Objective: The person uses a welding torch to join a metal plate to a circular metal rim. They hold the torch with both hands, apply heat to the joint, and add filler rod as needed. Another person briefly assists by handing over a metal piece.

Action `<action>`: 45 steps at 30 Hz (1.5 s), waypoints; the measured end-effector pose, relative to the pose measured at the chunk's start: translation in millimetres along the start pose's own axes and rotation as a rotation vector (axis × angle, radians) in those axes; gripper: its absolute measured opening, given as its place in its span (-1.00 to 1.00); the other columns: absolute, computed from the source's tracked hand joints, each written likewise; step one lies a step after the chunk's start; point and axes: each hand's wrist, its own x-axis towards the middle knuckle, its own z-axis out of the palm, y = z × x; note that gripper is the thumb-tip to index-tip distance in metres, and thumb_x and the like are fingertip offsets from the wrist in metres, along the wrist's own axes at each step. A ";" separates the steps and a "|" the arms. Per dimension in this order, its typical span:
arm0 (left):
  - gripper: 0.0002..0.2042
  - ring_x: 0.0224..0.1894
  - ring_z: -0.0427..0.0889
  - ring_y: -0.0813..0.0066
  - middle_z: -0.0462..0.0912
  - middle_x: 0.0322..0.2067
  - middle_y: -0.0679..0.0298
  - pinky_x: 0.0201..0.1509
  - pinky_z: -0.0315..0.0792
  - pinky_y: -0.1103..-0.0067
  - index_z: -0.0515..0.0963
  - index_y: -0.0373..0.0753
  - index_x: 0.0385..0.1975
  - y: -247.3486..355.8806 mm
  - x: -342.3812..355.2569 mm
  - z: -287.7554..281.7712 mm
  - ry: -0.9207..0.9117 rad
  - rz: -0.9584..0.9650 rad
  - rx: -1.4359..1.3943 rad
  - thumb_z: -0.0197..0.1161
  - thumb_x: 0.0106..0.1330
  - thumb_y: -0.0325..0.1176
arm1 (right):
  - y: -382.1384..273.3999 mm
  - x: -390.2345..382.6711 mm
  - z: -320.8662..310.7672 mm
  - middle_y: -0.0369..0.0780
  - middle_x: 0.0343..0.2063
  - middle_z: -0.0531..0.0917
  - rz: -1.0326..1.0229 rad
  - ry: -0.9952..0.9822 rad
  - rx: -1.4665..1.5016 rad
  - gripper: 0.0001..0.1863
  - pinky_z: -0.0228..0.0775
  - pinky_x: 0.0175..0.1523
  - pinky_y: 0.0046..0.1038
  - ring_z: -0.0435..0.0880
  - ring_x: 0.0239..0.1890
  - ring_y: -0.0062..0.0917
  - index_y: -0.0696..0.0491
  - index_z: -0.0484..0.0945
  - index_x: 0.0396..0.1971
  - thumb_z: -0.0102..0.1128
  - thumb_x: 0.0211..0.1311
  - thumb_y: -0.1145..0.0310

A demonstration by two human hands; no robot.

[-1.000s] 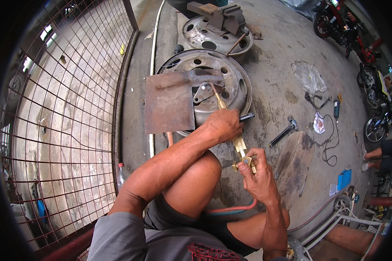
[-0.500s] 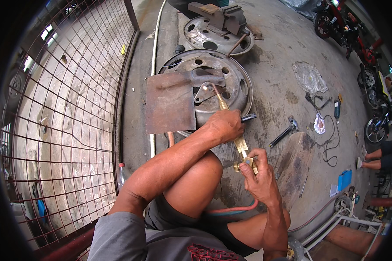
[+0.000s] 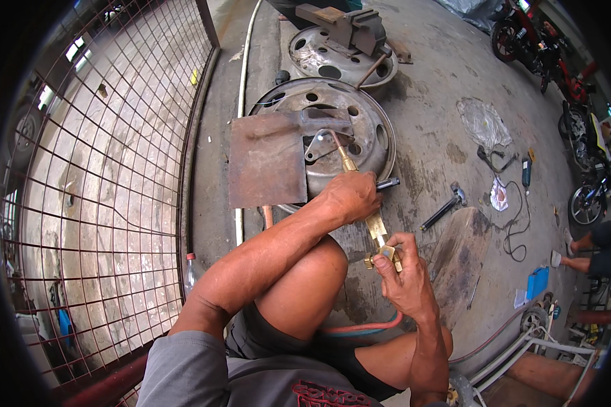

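My left hand (image 3: 349, 197) is wrapped round the body of a brass gas torch (image 3: 376, 226). A dark cylindrical rod (image 3: 388, 184) sticks out beside that hand; its other end is hidden. Fingers and thumb of my right hand (image 3: 411, 278) grip the torch's rear end at the valve knobs. The copper tip points at a small metal bracket (image 3: 313, 154) with holes, where a pale glow shows. Under the bracket lies a steel wheel rim (image 3: 375, 154). A rusty flat metal plate (image 3: 267, 163) rests over the rim's left side.
A second rim (image 3: 305, 51) carries a bench vise (image 3: 360, 30) at the back. A hammer (image 3: 444, 207) lies right of my hands, near a corded tool (image 3: 526, 169). Wire mesh (image 3: 115, 169) stands left, beside a bottle (image 3: 190, 271). Red and blue hoses (image 3: 373, 326) run below my right hand.
Both hands keep their grip on the torch, almost unmoved. The glow at the bracket has turned from orange to paler. At the far right, another person's legs have shifted.
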 end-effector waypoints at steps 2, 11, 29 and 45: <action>-0.63 -0.28 0.79 -0.17 0.72 -0.51 -0.13 -0.07 0.64 0.11 0.58 -0.42 -0.19 -0.6 0.5 0.9 0.007 0.005 0.011 0.21 0.44 -0.13 | 0.1 0.3 0.2 -0.05 -0.44 0.71 0.008 -0.002 0.006 -0.59 0.55 -0.27 -0.16 0.80 -0.39 -0.17 0.04 0.30 0.08 0.24 0.55 0.11; -0.62 -0.24 0.78 -0.21 0.73 -0.43 -0.18 -0.07 0.63 0.08 0.58 -0.42 -0.16 -3.3 1.7 3.5 0.041 0.030 0.022 0.23 0.44 -0.12 | 2.8 1.7 2.7 -0.05 -0.41 0.72 -0.003 0.011 0.033 -0.61 0.55 -0.25 -0.16 0.79 -0.38 -0.18 0.05 0.31 0.08 0.25 0.55 0.15; -0.65 -0.37 0.80 -0.08 0.69 -0.62 -0.05 -0.15 0.65 0.15 0.57 -0.41 -0.23 -0.7 1.3 2.3 -0.003 0.011 -0.009 0.20 0.46 -0.14 | 3.4 -0.1 -1.6 -0.02 -0.44 0.71 0.014 -0.007 0.001 -0.59 0.56 -0.27 -0.14 0.80 -0.38 -0.13 0.03 0.29 0.08 0.22 0.56 0.08; -0.64 -0.33 0.80 -0.11 0.71 -0.55 -0.09 -0.12 0.65 0.13 0.57 -0.41 -0.20 -0.2 1.5 -1.7 -0.004 -0.016 -0.024 0.21 0.45 -0.13 | 3.3 4.0 1.1 -0.04 -0.42 0.73 0.011 -0.003 0.031 -0.60 0.56 -0.26 -0.17 0.81 -0.38 -0.18 0.06 0.31 0.07 0.24 0.55 0.13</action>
